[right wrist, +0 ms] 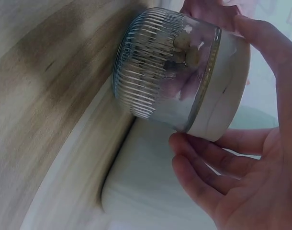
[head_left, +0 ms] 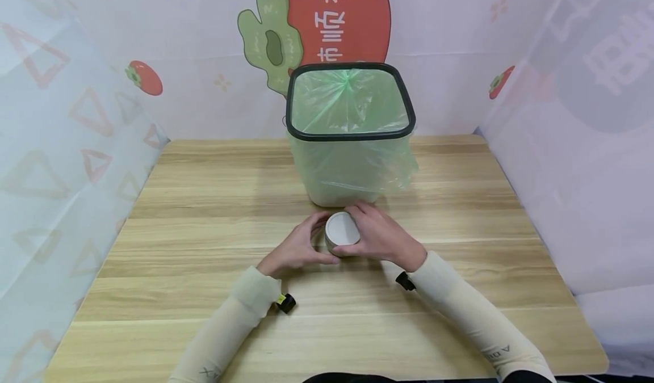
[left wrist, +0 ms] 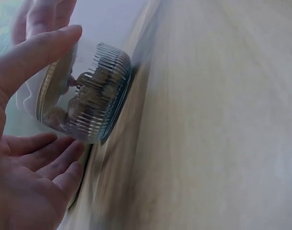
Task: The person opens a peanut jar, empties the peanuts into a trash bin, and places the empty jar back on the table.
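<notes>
A ribbed glass jar (right wrist: 151,62) with a pale lid (head_left: 341,228) stands on the wooden table, between the two hands in the head view. Small brownish lumps lie inside it, their kind unclear. My right hand (head_left: 383,235) holds the lid by its sides, thumb on one edge and fingertips on the opposite edge in the right wrist view. On the jar's other side is my left hand (head_left: 301,247), thumb and fingers spread around it. In the left wrist view its fingers lie apart from the glass; whether the thumb touches the lid I cannot tell.
Just behind the jar stands a pale bin with a black rim (head_left: 352,137), lined with a thin green plastic bag (head_left: 352,102). Printed cloth walls (head_left: 194,42) enclose the back and sides of the wooden table (head_left: 204,201).
</notes>
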The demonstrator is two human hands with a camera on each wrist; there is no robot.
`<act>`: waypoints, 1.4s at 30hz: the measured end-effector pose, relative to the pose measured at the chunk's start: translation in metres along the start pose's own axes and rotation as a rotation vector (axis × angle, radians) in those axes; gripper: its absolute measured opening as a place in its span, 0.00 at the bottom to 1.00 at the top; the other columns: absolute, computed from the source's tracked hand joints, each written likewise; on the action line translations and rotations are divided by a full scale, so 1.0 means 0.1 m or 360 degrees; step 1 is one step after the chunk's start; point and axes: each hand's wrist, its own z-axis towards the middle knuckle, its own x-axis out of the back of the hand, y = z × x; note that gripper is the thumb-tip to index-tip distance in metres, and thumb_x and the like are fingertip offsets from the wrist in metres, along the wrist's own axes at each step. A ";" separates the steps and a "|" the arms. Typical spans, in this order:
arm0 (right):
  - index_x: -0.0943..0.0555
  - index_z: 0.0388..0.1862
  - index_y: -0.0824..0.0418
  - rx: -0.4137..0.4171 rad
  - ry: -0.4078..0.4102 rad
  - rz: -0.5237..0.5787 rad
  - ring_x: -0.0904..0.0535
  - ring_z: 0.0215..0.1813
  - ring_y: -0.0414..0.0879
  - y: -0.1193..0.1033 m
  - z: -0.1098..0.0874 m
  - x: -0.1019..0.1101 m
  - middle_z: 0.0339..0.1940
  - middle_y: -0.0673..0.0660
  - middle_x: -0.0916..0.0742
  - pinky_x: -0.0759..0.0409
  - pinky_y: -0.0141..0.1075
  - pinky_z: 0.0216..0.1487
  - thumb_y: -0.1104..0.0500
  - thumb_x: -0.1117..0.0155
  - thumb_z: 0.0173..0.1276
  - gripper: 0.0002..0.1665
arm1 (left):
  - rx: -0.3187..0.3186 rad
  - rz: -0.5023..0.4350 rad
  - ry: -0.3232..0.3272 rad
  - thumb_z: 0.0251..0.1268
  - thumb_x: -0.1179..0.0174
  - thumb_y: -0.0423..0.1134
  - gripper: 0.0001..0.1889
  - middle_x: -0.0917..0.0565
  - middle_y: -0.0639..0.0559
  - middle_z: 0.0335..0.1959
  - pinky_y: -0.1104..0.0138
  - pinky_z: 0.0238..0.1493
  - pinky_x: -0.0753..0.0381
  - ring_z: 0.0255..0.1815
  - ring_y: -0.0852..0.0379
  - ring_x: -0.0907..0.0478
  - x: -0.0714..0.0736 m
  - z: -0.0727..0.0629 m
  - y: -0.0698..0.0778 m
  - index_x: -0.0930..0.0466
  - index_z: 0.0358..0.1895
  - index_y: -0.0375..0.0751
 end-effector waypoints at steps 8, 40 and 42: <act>0.19 0.55 0.62 -0.0011 0.0061 -0.0025 0.17 0.48 0.51 -0.03 0.02 -0.04 0.49 0.56 0.14 0.14 0.45 0.48 0.32 0.18 0.52 0.44 | 0.0002 0.0001 0.0006 0.45 0.13 0.40 0.56 0.28 0.48 0.77 0.50 0.83 0.34 0.79 0.47 0.31 -0.04 0.03 -0.01 0.38 0.79 0.43; 0.15 0.42 0.60 -0.0125 0.0455 -0.0142 0.15 0.36 0.52 -0.34 0.05 0.00 0.37 0.56 0.13 0.13 0.46 0.34 0.31 0.22 0.50 0.37 | -0.0013 -0.0092 0.0360 0.40 0.14 0.38 0.54 0.20 0.43 0.68 0.50 0.70 0.22 0.67 0.45 0.21 -0.26 0.09 0.01 0.33 0.76 0.43; 0.15 0.42 0.60 -0.0136 0.0457 -0.0141 0.15 0.36 0.53 -0.36 0.06 0.01 0.37 0.56 0.13 0.13 0.46 0.33 0.31 0.22 0.50 0.36 | -0.0041 -0.0111 0.0375 0.41 0.14 0.37 0.52 0.20 0.41 0.68 0.49 0.70 0.22 0.67 0.44 0.21 -0.27 0.09 0.01 0.33 0.75 0.41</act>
